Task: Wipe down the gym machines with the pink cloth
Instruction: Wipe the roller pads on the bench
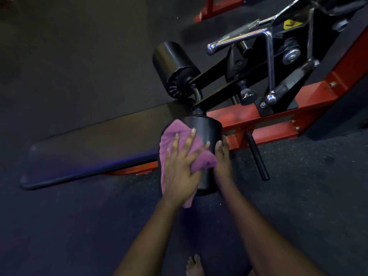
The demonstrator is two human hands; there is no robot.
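Wiping the roller pad [207, 132]
Press pink cloth [171, 134] flat under spread-fingered left hand [179, 168]; steady with straight-fingered, empty right hand [223, 156]; cover full circumference.

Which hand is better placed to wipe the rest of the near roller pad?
Left. The left hand presses the pink cloth flat on the roller pad; the right hand only touches the pad's side, without cloth.

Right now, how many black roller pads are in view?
2. One roller pad is nearest, under the pink cloth and left hand; the other sits higher, beyond the bench. Others may be hidden.
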